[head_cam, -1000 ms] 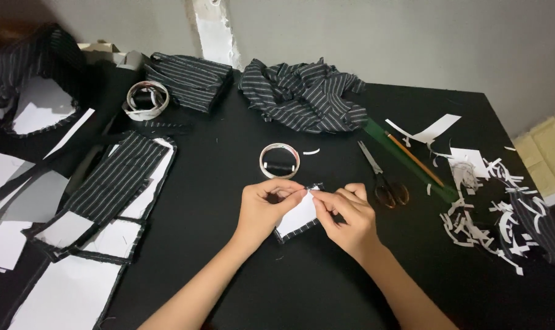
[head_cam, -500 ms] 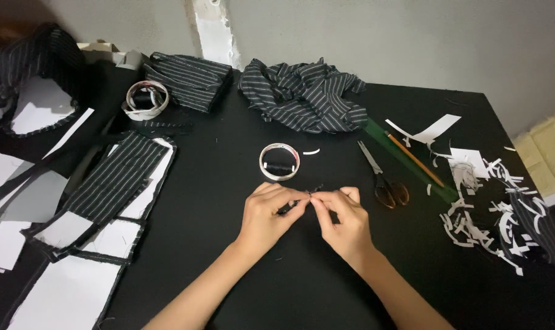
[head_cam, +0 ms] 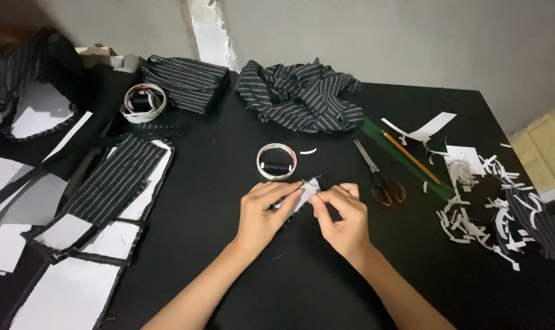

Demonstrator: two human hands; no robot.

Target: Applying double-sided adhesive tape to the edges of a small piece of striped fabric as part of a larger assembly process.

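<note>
**Two hands pinch a small fabric piece at the middle of a black table**

The left hand (head_cam: 262, 214) and the right hand (head_cam: 341, 217) meet over a small piece of dark striped cloth backed with white paper (head_cam: 303, 194), which lies low over the black table (head_cam: 228, 256) between them. The left thumb and forefinger are pressed together on its left edge; the right fingers curl in and pinch its right edge. Whether the piece touches the tabletop, I cannot tell.

Just beyond the hands sits a small white tape ring (head_cam: 276, 161). To the right lie scissors with brown handles (head_cam: 381, 181), then an orange pencil (head_cam: 410, 156) on a long green ruler (head_cam: 406, 162), and further right a heap of white paper snippets (head_cam: 479, 208). A crumpled black pinstriped cloth (head_cam: 302, 95) lies at the far edge. On the left lie cut striped panels on white paper patterns (head_cam: 106, 189) and a second, larger tape roll (head_cam: 144, 102).
</note>
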